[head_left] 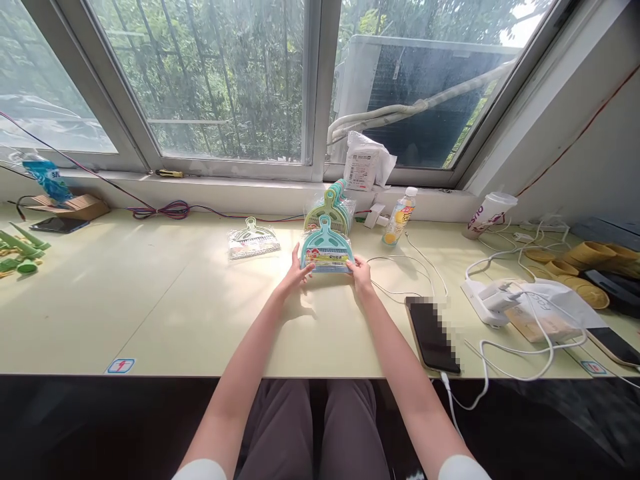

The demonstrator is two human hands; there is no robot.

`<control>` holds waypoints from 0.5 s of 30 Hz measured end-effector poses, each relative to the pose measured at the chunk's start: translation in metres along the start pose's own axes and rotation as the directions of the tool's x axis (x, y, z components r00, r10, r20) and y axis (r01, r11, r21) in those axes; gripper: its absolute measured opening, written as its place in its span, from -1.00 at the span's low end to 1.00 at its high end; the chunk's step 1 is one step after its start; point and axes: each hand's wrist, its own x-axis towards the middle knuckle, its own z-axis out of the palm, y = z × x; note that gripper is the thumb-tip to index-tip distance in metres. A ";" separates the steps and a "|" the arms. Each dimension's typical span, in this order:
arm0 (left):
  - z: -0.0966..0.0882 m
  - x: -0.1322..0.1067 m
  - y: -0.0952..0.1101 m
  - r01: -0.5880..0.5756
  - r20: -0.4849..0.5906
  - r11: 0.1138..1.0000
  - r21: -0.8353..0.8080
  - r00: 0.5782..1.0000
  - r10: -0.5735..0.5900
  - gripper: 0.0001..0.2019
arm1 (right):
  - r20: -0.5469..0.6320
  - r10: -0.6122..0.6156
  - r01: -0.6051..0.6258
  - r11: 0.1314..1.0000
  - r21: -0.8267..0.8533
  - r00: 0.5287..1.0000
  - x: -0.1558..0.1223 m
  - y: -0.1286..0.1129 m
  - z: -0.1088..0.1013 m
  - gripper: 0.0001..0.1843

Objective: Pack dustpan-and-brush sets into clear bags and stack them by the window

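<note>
Between my two hands stands a packaged blue mini dustpan-and-brush set (326, 243), with a printed label across its front. My left hand (296, 272) grips its left edge, thumb at the lower front corner. On the opposite edge, my right hand (361, 272) pinches the lower right corner. Right behind it, a row of similar green and blue dustpan sets (330, 208) leans toward the window wall, partly hidden by the held one. Off to the left, a single green dustpan set (253, 240) in clear wrapping rests on the table.
A drink bottle (400, 217) and a white parcel (369, 161) are at the back. To the right are a phone (433, 335), white cables, a power strip (484, 303) and a paper cup (489, 215). Green plastic pieces (23, 250) lie far left on the table (200, 320).
</note>
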 end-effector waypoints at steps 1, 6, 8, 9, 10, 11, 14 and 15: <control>0.002 0.000 -0.001 -0.053 0.020 0.998 0.028 0.998 0.053 0.22 | -0.018 -0.003 0.003 1.000 0.004 1.000 0.000 0.000 0.000 -0.55; 0.004 0.002 -0.006 -0.153 -0.187 0.964 0.215 0.963 0.195 0.12 | -0.052 -0.008 0.007 1.000 -0.018 0.999 -0.001 0.002 0.001 -0.50; 0.002 0.004 -0.009 -0.128 -0.295 0.953 0.274 0.932 0.210 -0.13 | -0.039 -0.003 0.001 0.999 -0.037 0.999 -0.001 0.001 0.002 -0.51; 0.000 0.005 -0.010 -0.118 -0.314 0.946 0.302 0.925 0.216 -0.27 | -0.029 -0.002 0.001 0.999 -0.043 1.000 -0.002 0.001 0.003 -0.52; -0.002 0.006 -0.011 -0.104 -0.316 0.938 0.332 0.924 0.214 -0.41 | -0.018 -0.006 0.006 0.999 -0.046 1.000 -0.002 0.001 0.004 -0.54; -0.004 0.007 -0.011 -0.085 -0.313 0.928 0.362 0.927 0.207 -0.53 | -0.007 -0.017 0.016 0.999 -0.051 1.000 -0.002 0.001 0.005 -0.55; -0.009 0.007 -0.011 -0.020 -0.304 0.897 0.441 0.937 0.171 -0.77 | 0.041 -0.067 0.070 0.995 -0.075 0.997 -0.003 0.002 0.008 -0.58; -0.010 0.006 -0.010 0.001 -0.314 0.885 0.466 0.935 0.165 -0.79 | 0.058 -0.082 0.087 0.993 -0.084 0.995 -0.003 0.002 0.009 -0.58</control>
